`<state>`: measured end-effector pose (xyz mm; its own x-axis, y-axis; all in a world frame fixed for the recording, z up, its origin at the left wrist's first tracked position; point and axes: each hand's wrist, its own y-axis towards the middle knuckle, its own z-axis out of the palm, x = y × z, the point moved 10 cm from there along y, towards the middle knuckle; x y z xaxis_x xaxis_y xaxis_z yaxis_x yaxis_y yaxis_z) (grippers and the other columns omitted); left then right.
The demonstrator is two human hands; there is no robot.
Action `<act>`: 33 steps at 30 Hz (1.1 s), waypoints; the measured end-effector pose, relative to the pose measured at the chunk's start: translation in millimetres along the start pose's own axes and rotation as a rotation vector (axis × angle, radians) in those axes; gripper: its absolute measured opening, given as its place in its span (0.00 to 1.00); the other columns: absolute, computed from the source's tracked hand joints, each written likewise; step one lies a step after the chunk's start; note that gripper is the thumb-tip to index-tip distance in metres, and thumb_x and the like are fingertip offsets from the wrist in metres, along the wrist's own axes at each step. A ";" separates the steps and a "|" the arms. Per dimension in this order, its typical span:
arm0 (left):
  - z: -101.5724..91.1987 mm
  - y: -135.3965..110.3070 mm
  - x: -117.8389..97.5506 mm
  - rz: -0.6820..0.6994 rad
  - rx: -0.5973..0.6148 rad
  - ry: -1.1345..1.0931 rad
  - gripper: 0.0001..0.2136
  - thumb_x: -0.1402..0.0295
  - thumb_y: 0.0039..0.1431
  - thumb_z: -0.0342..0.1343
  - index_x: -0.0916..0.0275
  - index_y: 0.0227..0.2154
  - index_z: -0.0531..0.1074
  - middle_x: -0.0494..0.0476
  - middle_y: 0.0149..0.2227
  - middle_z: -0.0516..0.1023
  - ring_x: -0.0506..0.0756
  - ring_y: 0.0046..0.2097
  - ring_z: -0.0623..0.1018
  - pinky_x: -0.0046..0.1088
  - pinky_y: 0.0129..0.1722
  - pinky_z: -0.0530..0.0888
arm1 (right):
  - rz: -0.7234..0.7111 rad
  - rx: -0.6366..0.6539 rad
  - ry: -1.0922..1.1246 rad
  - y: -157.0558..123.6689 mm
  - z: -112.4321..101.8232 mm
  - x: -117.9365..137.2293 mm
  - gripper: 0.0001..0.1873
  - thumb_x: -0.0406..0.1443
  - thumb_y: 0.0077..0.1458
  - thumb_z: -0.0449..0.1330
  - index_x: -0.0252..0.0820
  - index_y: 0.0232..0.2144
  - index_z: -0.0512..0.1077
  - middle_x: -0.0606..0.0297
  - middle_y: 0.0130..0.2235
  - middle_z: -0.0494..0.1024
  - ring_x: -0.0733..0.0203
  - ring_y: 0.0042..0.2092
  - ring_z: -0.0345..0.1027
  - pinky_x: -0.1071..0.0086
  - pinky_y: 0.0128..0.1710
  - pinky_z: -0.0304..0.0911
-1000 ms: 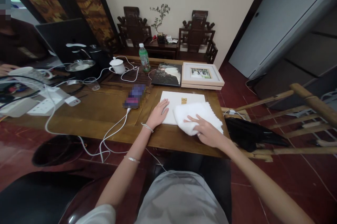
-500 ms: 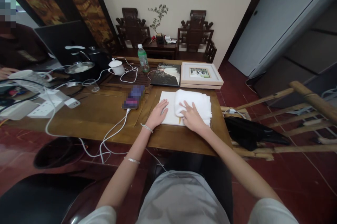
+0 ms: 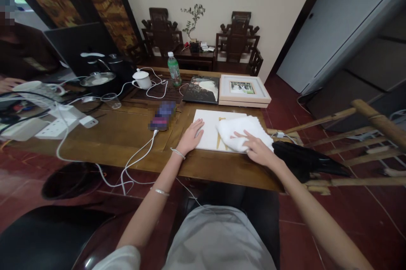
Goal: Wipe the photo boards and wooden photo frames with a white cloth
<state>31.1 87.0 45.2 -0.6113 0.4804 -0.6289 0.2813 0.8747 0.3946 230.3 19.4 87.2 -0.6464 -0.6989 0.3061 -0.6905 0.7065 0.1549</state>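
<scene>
A table [image 3: 104, 134] bears a board [image 3: 207, 122] at its near right. A cloth [image 3: 239, 124] overlaps the board's right side, seemingly pressed by the right hand [image 3: 260, 151], fingers spread. The left hand [image 3: 190, 136], fingers extended, probably steadies the left edge.

The worktop [image 3: 127, 139] is brown wood. A flat white board [image 3: 209, 128] lies near its right end, with a phone [image 3: 163, 117] to the left. Behind the board, a dark picture [image 3: 201, 89] and a pale frame [image 3: 244, 88] lie side by side. A green bottle [image 3: 174, 70], a white cup with a lid [image 3: 142, 80] and a clear cup [image 3: 111, 101] stand further left.
</scene>
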 end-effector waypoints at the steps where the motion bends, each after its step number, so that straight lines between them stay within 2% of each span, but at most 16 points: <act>1: -0.1 0.0 -0.2 0.002 -0.001 -0.003 0.20 0.64 0.63 0.45 0.69 0.53 0.69 0.68 0.60 0.66 0.61 0.64 0.64 0.45 0.64 0.59 | 0.049 -0.029 -0.043 5.4 -2.3 -14.3 0.27 0.21 0.42 0.47 0.43 0.40 0.76 0.64 0.58 0.70 0.57 0.65 0.53 0.51 0.66 0.45; 5: -0.3 -0.3 -0.1 0.001 -0.001 -0.018 0.20 0.64 0.63 0.45 0.67 0.54 0.69 0.67 0.61 0.66 0.61 0.64 0.63 0.46 0.64 0.58 | 0.202 -0.129 -0.156 27.4 -5.6 -53.8 0.23 0.22 0.45 0.48 0.35 0.42 0.74 0.52 0.61 0.65 0.49 0.66 0.49 0.45 0.65 0.42; 8: -0.2 -0.7 0.7 -0.007 0.001 -0.011 0.20 0.63 0.63 0.45 0.66 0.54 0.69 0.65 0.61 0.66 0.60 0.64 0.63 0.45 0.64 0.59 | 0.238 -0.145 -0.183 34.4 -2.7 -53.6 0.21 0.22 0.46 0.48 0.33 0.40 0.73 0.47 0.61 0.64 0.43 0.66 0.47 0.40 0.63 0.42; 11: -0.7 -0.7 -0.4 0.003 -0.008 -0.019 0.19 0.64 0.64 0.45 0.65 0.54 0.69 0.64 0.61 0.67 0.60 0.64 0.63 0.44 0.65 0.59 | 0.218 -0.115 -0.194 24.4 3.2 -27.5 0.19 0.22 0.45 0.49 0.34 0.37 0.74 0.49 0.61 0.64 0.42 0.66 0.47 0.40 0.63 0.42; 14: -0.9 -0.5 -1.3 0.008 -0.012 -0.017 0.20 0.64 0.64 0.45 0.69 0.53 0.69 0.68 0.60 0.67 0.61 0.64 0.64 0.44 0.65 0.58 | 0.145 -0.083 -0.204 0.8 10.5 14.3 0.18 0.21 0.44 0.50 0.36 0.34 0.74 0.51 0.62 0.64 0.44 0.66 0.47 0.42 0.64 0.42; 17: 0.1 -0.3 -1.0 0.005 -0.002 -0.013 0.21 0.64 0.63 0.45 0.71 0.53 0.69 0.70 0.60 0.66 0.62 0.64 0.64 0.45 0.64 0.58 | 0.088 -0.064 -0.202 -23.9 16.9 48.4 0.17 0.21 0.43 0.50 0.36 0.31 0.74 0.50 0.62 0.63 0.42 0.66 0.45 0.39 0.64 0.42; 21: -0.2 -0.3 -0.1 0.000 -0.005 -0.011 0.20 0.64 0.63 0.45 0.69 0.53 0.69 0.67 0.60 0.67 0.61 0.64 0.64 0.45 0.64 0.59 | 0.033 -0.054 -0.160 -39.3 17.7 63.4 0.17 0.21 0.41 0.50 0.37 0.29 0.74 0.52 0.62 0.63 0.43 0.67 0.44 0.37 0.63 0.43; 26: -0.4 -0.4 -0.2 -0.004 0.004 0.006 0.20 0.64 0.63 0.45 0.68 0.54 0.69 0.66 0.60 0.67 0.60 0.64 0.64 0.44 0.64 0.59 | 0.025 -0.031 -0.087 -26.6 11.4 39.8 0.19 0.22 0.44 0.49 0.39 0.34 0.74 0.56 0.61 0.66 0.50 0.66 0.49 0.44 0.65 0.45; 30: -0.8 -0.3 -1.3 0.003 0.006 0.011 0.21 0.64 0.63 0.45 0.70 0.54 0.69 0.68 0.61 0.66 0.61 0.64 0.64 0.44 0.64 0.59 | 0.077 -0.041 -0.141 2.5 5.9 3.6 0.19 0.23 0.46 0.49 0.37 0.38 0.74 0.53 0.62 0.64 0.49 0.66 0.48 0.46 0.66 0.42; 33: -0.9 -0.4 -1.2 0.008 0.003 0.022 0.21 0.64 0.63 0.45 0.70 0.54 0.69 0.68 0.60 0.66 0.61 0.64 0.64 0.44 0.64 0.59 | 0.157 -0.020 -0.176 27.8 4.7 -23.0 0.24 0.22 0.46 0.49 0.35 0.44 0.73 0.52 0.62 0.64 0.50 0.66 0.47 0.48 0.66 0.41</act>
<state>31.0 86.0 46.4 -0.6249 0.4856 -0.6113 0.2883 0.8712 0.3973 224.4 54.5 80.0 -0.7932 -0.5877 0.1593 -0.5718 0.8089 0.1371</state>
